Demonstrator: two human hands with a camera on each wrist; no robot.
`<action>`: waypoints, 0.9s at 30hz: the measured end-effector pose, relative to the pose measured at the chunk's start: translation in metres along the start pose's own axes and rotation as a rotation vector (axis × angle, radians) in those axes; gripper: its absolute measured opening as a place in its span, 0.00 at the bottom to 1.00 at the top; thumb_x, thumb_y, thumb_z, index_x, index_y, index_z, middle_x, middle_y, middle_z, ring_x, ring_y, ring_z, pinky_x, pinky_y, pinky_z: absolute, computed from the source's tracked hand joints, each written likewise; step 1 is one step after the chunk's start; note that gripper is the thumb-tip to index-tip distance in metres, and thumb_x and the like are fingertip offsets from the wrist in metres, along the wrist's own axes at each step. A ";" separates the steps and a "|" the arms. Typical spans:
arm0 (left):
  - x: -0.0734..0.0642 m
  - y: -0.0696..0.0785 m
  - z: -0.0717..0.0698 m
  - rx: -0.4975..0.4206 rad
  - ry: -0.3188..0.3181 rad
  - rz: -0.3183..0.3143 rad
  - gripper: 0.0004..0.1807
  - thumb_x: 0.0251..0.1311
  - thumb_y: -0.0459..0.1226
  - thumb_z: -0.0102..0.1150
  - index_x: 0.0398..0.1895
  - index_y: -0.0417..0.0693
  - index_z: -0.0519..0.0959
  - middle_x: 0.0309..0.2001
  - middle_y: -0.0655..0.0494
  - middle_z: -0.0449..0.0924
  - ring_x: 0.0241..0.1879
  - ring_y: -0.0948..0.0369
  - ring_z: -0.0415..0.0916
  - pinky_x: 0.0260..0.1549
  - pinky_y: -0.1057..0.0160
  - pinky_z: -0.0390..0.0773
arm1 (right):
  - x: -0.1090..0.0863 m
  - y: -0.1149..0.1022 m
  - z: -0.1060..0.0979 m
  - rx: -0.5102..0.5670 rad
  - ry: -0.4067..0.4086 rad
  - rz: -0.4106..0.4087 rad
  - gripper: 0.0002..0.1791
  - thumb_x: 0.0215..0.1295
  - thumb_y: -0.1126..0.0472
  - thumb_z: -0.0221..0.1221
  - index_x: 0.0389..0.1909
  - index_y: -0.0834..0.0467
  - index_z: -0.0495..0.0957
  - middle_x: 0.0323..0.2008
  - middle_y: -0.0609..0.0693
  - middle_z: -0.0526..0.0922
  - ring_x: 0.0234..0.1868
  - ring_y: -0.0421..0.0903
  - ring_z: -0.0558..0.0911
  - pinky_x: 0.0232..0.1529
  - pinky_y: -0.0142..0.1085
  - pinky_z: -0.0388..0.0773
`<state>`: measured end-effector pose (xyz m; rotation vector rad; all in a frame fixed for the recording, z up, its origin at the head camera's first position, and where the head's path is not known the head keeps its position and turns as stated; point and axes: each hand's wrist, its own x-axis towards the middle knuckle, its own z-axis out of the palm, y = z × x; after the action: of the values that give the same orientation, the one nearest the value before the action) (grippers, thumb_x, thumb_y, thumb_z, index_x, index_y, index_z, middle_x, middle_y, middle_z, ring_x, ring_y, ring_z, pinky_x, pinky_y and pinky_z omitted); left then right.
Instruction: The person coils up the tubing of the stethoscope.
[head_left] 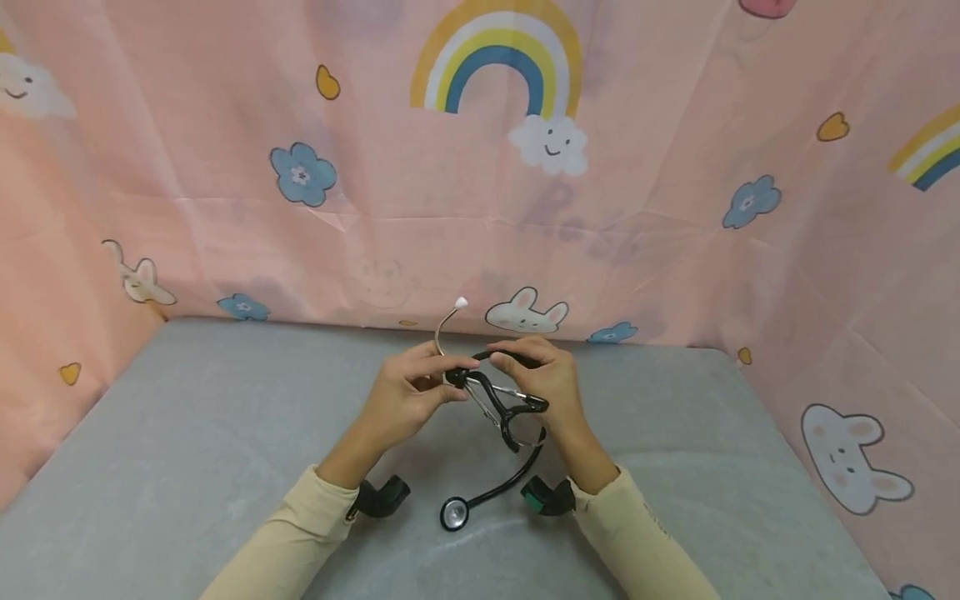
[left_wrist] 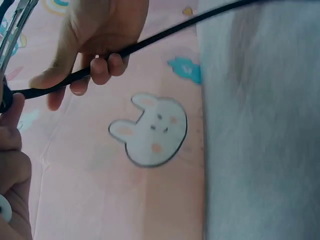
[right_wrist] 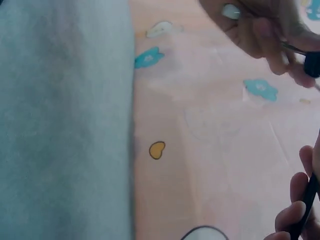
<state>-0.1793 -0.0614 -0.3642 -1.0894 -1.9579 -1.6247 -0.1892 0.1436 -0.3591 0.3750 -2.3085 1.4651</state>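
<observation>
A stethoscope with black tubing (head_left: pixel 504 490), metal ear tubes and a round silver chest piece (head_left: pixel 454 514) is held up between both hands over the table. My left hand (head_left: pixel 408 396) pinches it at the black joint by the ear tubes; one white ear tip (head_left: pixel 461 303) sticks up above that hand. With thumb and fingers my right hand (head_left: pixel 551 379) grips the black tube just to the right. In the left wrist view the tube (left_wrist: pixel 165 34) runs through the curled fingers of the right hand (left_wrist: pixel 102 35). The chest piece hangs low toward the front, between the forearms.
A grey cloth-covered table (head_left: pixel 225 417) lies under the hands. Pink printed curtain (head_left: pixel 645 92) with rainbows, rabbits and flowers hangs behind it and along both sides. Black wrist devices (head_left: pixel 384 497) sit on both wrists, below the cream sleeves (head_left: pixel 292 521).
</observation>
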 end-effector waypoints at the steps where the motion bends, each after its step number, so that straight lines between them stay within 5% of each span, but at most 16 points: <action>1: 0.000 0.000 -0.001 -0.011 0.024 -0.016 0.16 0.49 0.26 0.73 0.43 0.37 0.86 0.24 0.52 0.70 0.20 0.67 0.61 0.17 0.71 0.63 | 0.002 0.001 0.001 0.022 -0.029 0.002 0.11 0.61 0.59 0.68 0.44 0.55 0.88 0.42 0.53 0.87 0.41 0.38 0.80 0.37 0.29 0.75; 5: 0.000 -0.001 -0.001 -0.022 0.092 -0.008 0.16 0.48 0.24 0.72 0.43 0.34 0.85 0.25 0.50 0.72 0.19 0.67 0.61 0.17 0.70 0.64 | 0.024 -0.002 0.001 0.016 -0.066 -0.116 0.11 0.62 0.63 0.66 0.44 0.58 0.88 0.41 0.55 0.86 0.37 0.35 0.76 0.35 0.26 0.72; 11: 0.006 0.000 -0.001 0.007 0.241 0.119 0.16 0.53 0.33 0.72 0.46 0.40 0.87 0.28 0.47 0.75 0.19 0.67 0.62 0.16 0.71 0.62 | 0.079 -0.032 0.000 -0.030 -0.063 -0.557 0.07 0.52 0.68 0.70 0.34 0.59 0.89 0.31 0.55 0.85 0.30 0.42 0.76 0.32 0.28 0.71; 14: 0.009 0.003 -0.006 0.036 0.321 0.165 0.16 0.54 0.36 0.71 0.46 0.40 0.86 0.27 0.47 0.74 0.19 0.66 0.61 0.16 0.70 0.60 | 0.083 -0.040 0.011 -0.045 -0.092 -0.645 0.07 0.52 0.70 0.70 0.34 0.60 0.89 0.30 0.55 0.85 0.30 0.46 0.79 0.31 0.31 0.74; 17: 0.011 0.005 -0.013 0.116 0.386 0.157 0.16 0.50 0.30 0.73 0.44 0.36 0.86 0.24 0.49 0.72 0.19 0.67 0.60 0.17 0.71 0.61 | 0.066 -0.034 0.030 -0.169 -0.116 -0.591 0.07 0.59 0.69 0.66 0.39 0.61 0.88 0.32 0.55 0.87 0.32 0.49 0.83 0.33 0.35 0.79; 21: 0.011 0.003 -0.023 0.315 0.456 0.098 0.19 0.44 0.25 0.74 0.44 0.36 0.86 0.22 0.50 0.71 0.20 0.67 0.62 0.19 0.73 0.63 | 0.029 -0.024 0.059 -0.308 -0.232 -0.343 0.13 0.71 0.61 0.57 0.50 0.59 0.84 0.36 0.53 0.89 0.36 0.48 0.87 0.38 0.37 0.83; 24: 0.011 0.001 -0.030 0.452 0.482 0.065 0.16 0.48 0.29 0.74 0.43 0.39 0.87 0.22 0.49 0.72 0.19 0.65 0.63 0.20 0.73 0.63 | 0.007 -0.025 0.073 -0.231 -0.307 -0.172 0.15 0.76 0.54 0.52 0.51 0.55 0.83 0.31 0.51 0.86 0.30 0.43 0.83 0.31 0.32 0.80; 27: 0.010 -0.001 -0.037 0.547 0.496 0.060 0.15 0.50 0.31 0.74 0.43 0.40 0.86 0.22 0.49 0.72 0.19 0.63 0.63 0.21 0.71 0.63 | -0.006 -0.031 0.079 -0.133 -0.327 -0.107 0.15 0.77 0.52 0.49 0.47 0.52 0.83 0.25 0.48 0.80 0.22 0.39 0.73 0.24 0.29 0.69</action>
<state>-0.1932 -0.0933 -0.3473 -0.4709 -1.8345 -1.0821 -0.1846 0.0591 -0.3668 0.7347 -2.5739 1.2672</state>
